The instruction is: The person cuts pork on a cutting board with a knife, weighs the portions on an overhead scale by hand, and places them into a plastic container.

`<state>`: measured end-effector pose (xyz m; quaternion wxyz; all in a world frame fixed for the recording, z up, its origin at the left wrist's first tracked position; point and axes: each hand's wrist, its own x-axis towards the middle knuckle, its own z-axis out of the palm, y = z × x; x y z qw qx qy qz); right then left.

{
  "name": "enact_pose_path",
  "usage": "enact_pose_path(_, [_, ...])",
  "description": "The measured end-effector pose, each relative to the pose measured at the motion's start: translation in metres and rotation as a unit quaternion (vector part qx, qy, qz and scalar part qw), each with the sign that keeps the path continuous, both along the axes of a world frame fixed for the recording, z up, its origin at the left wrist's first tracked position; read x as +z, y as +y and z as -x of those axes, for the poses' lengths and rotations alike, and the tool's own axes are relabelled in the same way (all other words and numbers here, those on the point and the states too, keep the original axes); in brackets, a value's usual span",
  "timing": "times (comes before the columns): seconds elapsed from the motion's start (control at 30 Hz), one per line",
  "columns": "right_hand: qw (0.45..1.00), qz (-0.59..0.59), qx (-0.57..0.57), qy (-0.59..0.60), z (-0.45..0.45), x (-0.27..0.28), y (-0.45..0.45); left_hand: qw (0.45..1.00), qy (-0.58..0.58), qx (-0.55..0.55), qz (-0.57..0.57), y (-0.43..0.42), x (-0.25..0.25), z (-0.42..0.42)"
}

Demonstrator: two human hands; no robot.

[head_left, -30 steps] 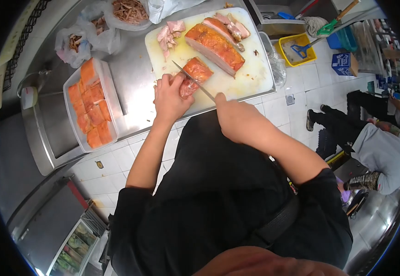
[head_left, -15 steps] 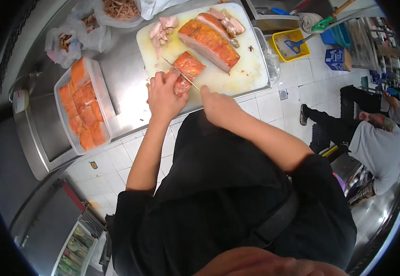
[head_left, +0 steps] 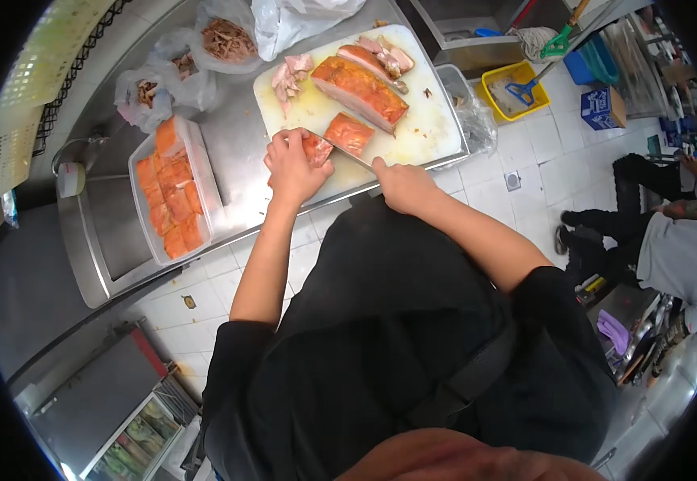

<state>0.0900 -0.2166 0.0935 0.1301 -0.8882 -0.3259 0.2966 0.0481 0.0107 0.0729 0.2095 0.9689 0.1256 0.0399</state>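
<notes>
My left hand is closed round the end of a small piece of roast meat at the near edge of the white cutting board. My right hand grips the handle of a knife, its blade slanting between that piece and a separate orange-skinned chunk. Fingers hide part of the held piece. Behind the chunk lies a large slab of roast meat, with a slice along its far side. Pale meat scraps sit at the board's left.
A clear plastic tub of meat blocks stands left on the steel counter. Behind it are plastic bags of meat strips. On the tiled floor at right stand a yellow bucket and a blue box. Other people are farther right.
The knife has gone through the small piece, and a gap now parts the chunk from the part in my left hand. The whole view has shifted slightly.
</notes>
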Motion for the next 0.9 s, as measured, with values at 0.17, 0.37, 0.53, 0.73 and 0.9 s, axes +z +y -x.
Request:
enact_pose_path(0.17, [1.0, -0.013, 0.006, -0.019, -0.002, -0.009, 0.012, 0.996, 0.029, -0.06, -0.063, -0.04, 0.045, -0.045])
enact_pose_path(0.37, [1.0, -0.014, 0.015, -0.014, -0.008, -0.007, 0.001, 0.979, 0.186, -0.06, -0.066, -0.064, 0.014, -0.087])
enact_pose_path(0.53, [0.998, -0.041, 0.022, -0.037, -0.017, -0.003, -0.028, 0.974, 0.068, -0.012, 0.215, -0.029, 0.026, -0.084])
enact_pose_path(0.73, [0.997, -0.061, -0.047, -0.019, -0.037, 0.008, -0.057, 0.561, -0.103, -0.057, 0.819, -0.002, 0.11, -0.084])
enact_pose_path(0.9, [0.99, -0.127, -0.052, -0.018, -0.067, 0.019, -0.073, 0.637, -0.289, -0.257, 0.667, -0.022, 0.273, -0.11])
